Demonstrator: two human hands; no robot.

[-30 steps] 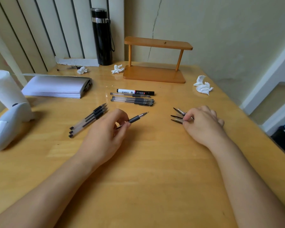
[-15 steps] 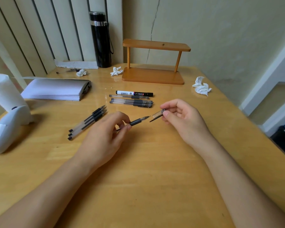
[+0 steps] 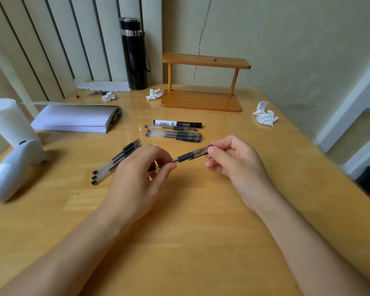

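Above the wooden table [image 3: 201,231] both hands share one clear gel pen [image 3: 185,157] with a black grip. My left hand [image 3: 137,180] pinches its barel end, most of which is hidden under the fingers. My right hand [image 3: 233,161] pinches the clear cap [image 3: 201,150], which sits over the pen's tip. Left of my left hand lie three uncapped pens [image 3: 115,162] side by side. Farther back rest several capped pens [image 3: 173,133] and a black-and-white marker [image 3: 177,123].
A wooden two-tier stand [image 3: 203,101] and a black flask [image 3: 134,54] stand at the back. A closed notebook [image 3: 75,118], a white paper roll [image 3: 6,122] and a white holder [image 3: 11,169] occupy the left. Crumpled tissues [image 3: 265,115] lie near the right edge.
My right hand picked a cap from the table at the right, carried it left and slid it onto the tip of the pen in my left hand.
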